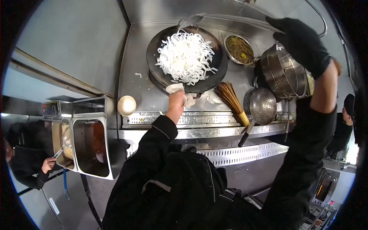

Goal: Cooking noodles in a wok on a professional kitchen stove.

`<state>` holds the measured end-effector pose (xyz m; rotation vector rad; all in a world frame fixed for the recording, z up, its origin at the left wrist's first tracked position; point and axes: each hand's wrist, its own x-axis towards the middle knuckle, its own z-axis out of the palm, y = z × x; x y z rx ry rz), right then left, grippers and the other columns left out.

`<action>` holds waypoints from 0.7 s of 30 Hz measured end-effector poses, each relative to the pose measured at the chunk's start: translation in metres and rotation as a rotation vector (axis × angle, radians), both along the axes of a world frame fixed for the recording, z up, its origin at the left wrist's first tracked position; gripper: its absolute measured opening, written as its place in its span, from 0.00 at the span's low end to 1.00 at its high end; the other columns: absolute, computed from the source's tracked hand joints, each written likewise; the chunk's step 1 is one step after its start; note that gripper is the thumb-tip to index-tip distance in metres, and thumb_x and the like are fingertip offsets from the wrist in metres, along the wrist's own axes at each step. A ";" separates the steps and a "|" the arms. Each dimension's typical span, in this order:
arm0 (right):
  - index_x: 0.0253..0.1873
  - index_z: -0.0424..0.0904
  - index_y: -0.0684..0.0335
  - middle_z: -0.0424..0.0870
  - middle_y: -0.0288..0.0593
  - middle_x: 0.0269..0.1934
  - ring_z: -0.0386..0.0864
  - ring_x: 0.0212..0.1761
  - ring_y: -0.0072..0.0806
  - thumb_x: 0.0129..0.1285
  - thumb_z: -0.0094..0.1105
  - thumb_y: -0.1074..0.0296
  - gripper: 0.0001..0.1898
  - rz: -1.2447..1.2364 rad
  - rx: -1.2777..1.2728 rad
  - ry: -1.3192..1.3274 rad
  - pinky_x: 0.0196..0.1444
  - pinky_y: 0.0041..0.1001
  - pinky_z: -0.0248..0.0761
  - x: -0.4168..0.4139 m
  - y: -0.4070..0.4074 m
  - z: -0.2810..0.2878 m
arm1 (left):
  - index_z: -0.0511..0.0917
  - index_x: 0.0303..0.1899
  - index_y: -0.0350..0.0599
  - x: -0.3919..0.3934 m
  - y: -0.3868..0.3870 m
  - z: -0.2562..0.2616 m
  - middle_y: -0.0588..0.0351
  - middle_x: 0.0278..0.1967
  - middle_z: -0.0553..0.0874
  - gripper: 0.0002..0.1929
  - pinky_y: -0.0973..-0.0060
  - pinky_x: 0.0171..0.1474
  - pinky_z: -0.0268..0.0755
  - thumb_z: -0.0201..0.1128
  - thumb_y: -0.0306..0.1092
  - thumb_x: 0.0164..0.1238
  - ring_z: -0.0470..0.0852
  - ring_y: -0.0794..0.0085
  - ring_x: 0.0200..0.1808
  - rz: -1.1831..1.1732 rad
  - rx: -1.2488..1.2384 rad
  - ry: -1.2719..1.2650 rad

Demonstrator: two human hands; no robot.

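A black wok (pixel 220 61) on the steel range holds a heap of white, ribbon-like noodles (pixel 185 56). With a pale folded cloth (pixel 174 87) in its grip, my left hand (pixel 176 104) clasps the wok at its near handle. My right hand (pixel 302 43), in a black glove, is raised at the upper right and holds the long handle of a metal ladle or wok spatula (pixel 235 19). The tool is blurred by motion, and its head (pixel 192 20) is over the wok's far rim; which of the two it is, I cannot tell.
Right of the wok stand a bowl of dark cooked vegetables (pixel 240 49), steel pots (pixel 284 70), a bamboo wok brush (pixel 231 97) and a perforated strainer (pixel 263 106). A small pale bowl (pixel 126 105) sits left, beside deep fryer tanks (pixel 90 148). Another person's hand (pixel 49 164) holds tongs there.
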<state>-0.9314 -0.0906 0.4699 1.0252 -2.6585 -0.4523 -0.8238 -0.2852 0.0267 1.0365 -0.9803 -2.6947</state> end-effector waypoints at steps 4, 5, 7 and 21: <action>0.60 0.73 0.53 0.79 0.56 0.49 0.79 0.50 0.44 0.64 0.53 0.66 0.19 -0.276 -0.041 -0.254 0.52 0.35 0.71 -0.036 -0.005 -0.093 | 0.77 0.26 0.39 -0.001 -0.001 0.018 0.59 0.25 0.77 0.02 0.71 0.27 0.67 0.58 0.26 0.53 0.76 0.74 0.25 -0.012 -0.039 0.006; 0.60 0.73 0.52 0.81 0.56 0.44 0.79 0.46 0.49 0.64 0.51 0.63 0.19 -0.227 -0.091 -0.137 0.50 0.38 0.72 -0.049 0.010 -0.141 | 0.77 0.27 0.39 -0.001 0.000 0.022 0.59 0.25 0.77 0.02 0.72 0.27 0.67 0.58 0.26 0.53 0.76 0.74 0.25 -0.047 -0.048 -0.020; 0.60 0.72 0.54 0.81 0.55 0.42 0.80 0.44 0.50 0.64 0.50 0.60 0.20 -0.397 -0.257 -0.260 0.47 0.40 0.72 -0.060 0.020 -0.221 | 0.77 0.27 0.39 -0.003 0.005 0.029 0.60 0.24 0.77 0.02 0.73 0.27 0.66 0.58 0.26 0.53 0.76 0.75 0.24 -0.034 -0.049 0.029; 0.59 0.74 0.52 0.80 0.53 0.42 0.78 0.45 0.46 0.58 0.59 0.63 0.22 -0.215 0.034 -0.393 0.47 0.38 0.71 0.081 0.006 -0.061 | 0.77 0.30 0.44 0.003 -0.011 0.021 0.63 0.23 0.76 0.04 0.74 0.19 0.59 0.57 0.30 0.54 0.72 0.77 0.20 -0.125 -0.044 -0.049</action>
